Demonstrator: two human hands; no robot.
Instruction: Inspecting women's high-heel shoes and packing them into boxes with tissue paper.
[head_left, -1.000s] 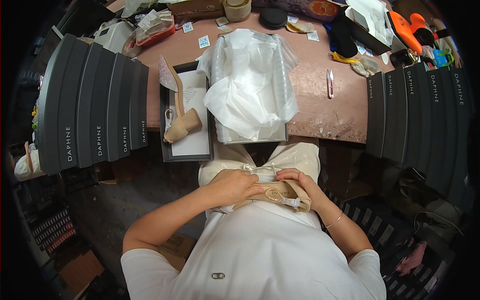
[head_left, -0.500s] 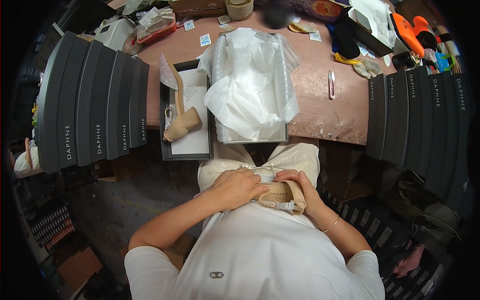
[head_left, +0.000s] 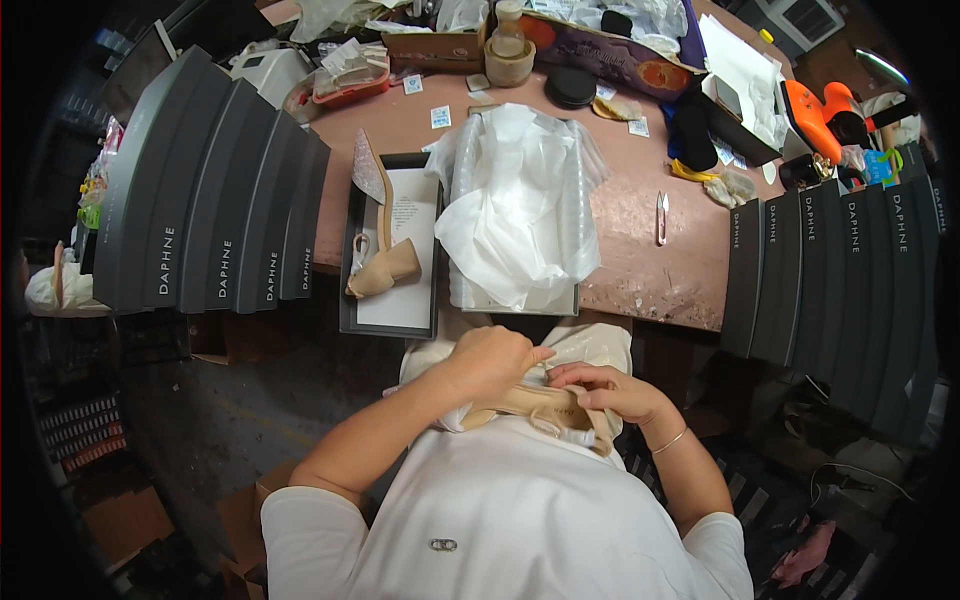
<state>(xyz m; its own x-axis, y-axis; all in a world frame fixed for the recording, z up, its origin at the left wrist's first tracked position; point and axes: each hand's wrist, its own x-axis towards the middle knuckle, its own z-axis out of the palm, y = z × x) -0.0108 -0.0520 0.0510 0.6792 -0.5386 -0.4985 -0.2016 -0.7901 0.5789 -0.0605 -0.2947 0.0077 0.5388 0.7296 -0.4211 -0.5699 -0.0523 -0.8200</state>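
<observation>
A beige shoe (head_left: 514, 401) with an ankle strap and a small clear wrapping lies across my lap, against my white shirt. My right hand (head_left: 622, 393) has its fingers curled at the shoe's heel end, thumb and fingertips on its edge. Above the toe part, my left hand (head_left: 490, 362) is closed with the thumb pointing right; what its fingers hold is hidden. The matching shoe (head_left: 384, 268), with a glittery toe and block heel, rests in a dark box lid (head_left: 346, 318) on the table. Beside it, an open box (head_left: 568, 300) holds white tissue paper (head_left: 515, 215) and bubble wrap.
Dark grey shoe boxes stand in rows at the left (head_left: 205, 200) and right (head_left: 800, 280). Thread snips (head_left: 662, 218) lie on the pinkish table (head_left: 640, 275). Farther back are a red tray (head_left: 352, 92), a round black lid (head_left: 571, 87) and an orange tape dispenser (head_left: 808, 120).
My left hand has lifted from the shoe's insole, its thumb now stretched out. My right hand has shifted from the heel's outer side to over its edge. The view has tilted toward the table's back.
</observation>
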